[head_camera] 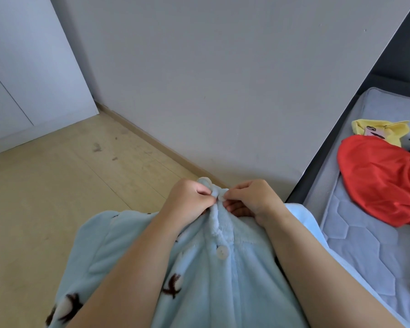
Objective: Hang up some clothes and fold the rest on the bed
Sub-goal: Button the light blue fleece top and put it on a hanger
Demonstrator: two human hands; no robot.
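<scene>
A fluffy light blue pyjama top with brown-and-white motifs hangs in front of me, its button placket running up the middle. My left hand pinches the left edge of the placket near the collar. My right hand pinches the right edge, with a white button between its fingertips. A second white button lower down sits fastened. The top's lower part is out of view.
The bed's grey quilted mattress lies at the right in a dark frame. On it rest a red garment, a yellow garment and a pink phone. Beige floor spreads left; white cabinet doors stand far left.
</scene>
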